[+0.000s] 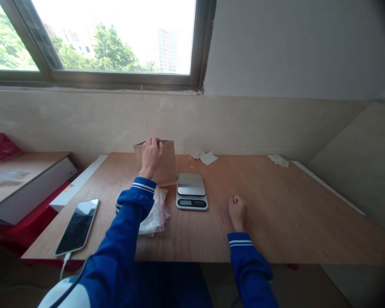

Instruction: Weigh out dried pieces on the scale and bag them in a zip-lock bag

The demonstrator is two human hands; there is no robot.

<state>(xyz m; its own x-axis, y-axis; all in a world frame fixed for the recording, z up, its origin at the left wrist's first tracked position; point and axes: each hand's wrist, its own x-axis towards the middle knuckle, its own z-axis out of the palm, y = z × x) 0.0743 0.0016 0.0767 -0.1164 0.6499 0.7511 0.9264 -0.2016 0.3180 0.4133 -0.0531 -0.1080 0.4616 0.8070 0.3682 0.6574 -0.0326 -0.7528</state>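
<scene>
A brown paper bag [166, 164] stands upright at the back of the wooden table, its top open. My left hand [152, 155] is at the bag's mouth, fingers bent over the near rim; the fingertips are partly hidden. Right of the bag lies a white kitchen scale [191, 190] with a bare metal plate and a small display. Clear zip bags [156, 216] lie in a pile below my left wrist, partly covered by the sleeve. My right hand [237, 210] rests on the table right of the scale, closed in a fist, with nothing showing in it.
A phone [78, 227] with a cable plugged in lies at the left front. White scraps [208, 158] lie by the wall, with a crumpled white piece [278, 160] farther right. A second table surface [35, 160] stands left, beyond a gap. The window [122, 38] is above.
</scene>
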